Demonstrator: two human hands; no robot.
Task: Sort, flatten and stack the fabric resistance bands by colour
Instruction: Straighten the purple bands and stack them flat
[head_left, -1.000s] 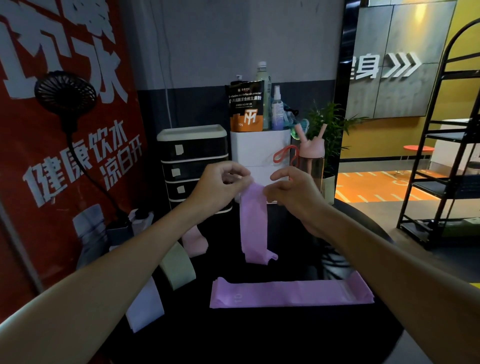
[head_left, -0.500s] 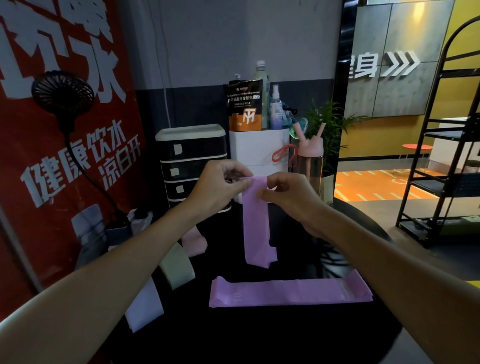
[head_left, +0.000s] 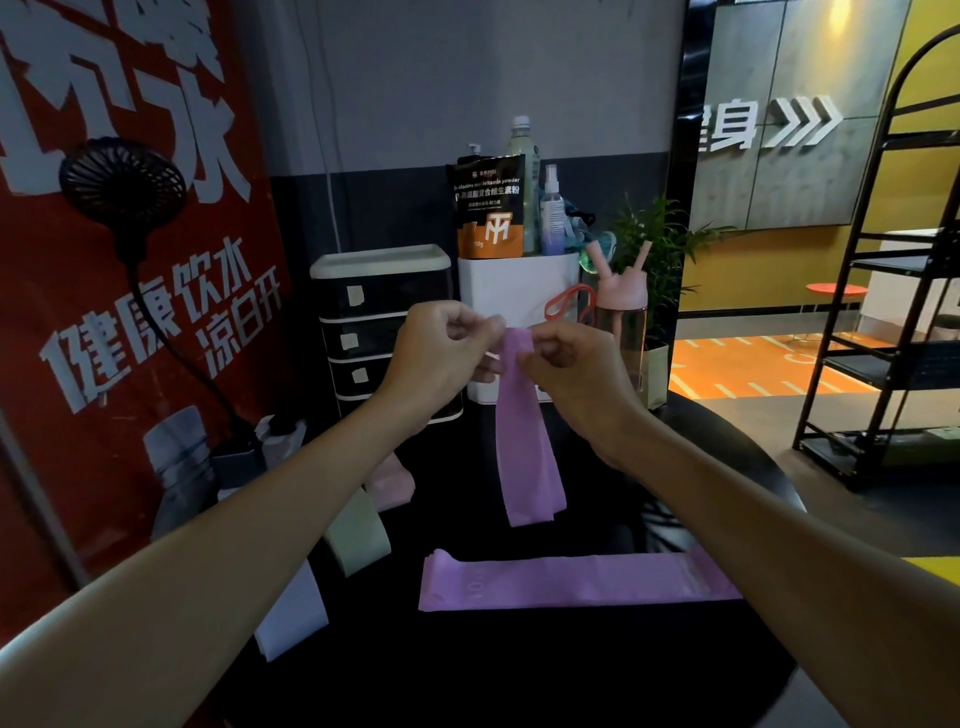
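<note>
A purple band (head_left: 524, 441) hangs straight down above the dark round table (head_left: 519, 670). My left hand (head_left: 441, 353) and my right hand (head_left: 571, 374) both pinch its top edge, close together. A second purple band (head_left: 571, 582) lies flat across the table in front of me. At the left of the table lie a pink band (head_left: 392, 483), a pale green band (head_left: 358, 535) and a white band (head_left: 291, 613), partly hidden behind my left forearm.
A black drawer unit (head_left: 379, 322) and a white box (head_left: 514, 301) with a pouch, bottles and a pink flask (head_left: 621, 312) stand at the table's back. A fan (head_left: 122, 179) on a stalk is at the left, a black shelf rack (head_left: 893, 291) at the right.
The hanging purple band's folded lower end has dropped straight, and the band now hangs flatter. My hands have risen slightly and stay at its top edge.
</note>
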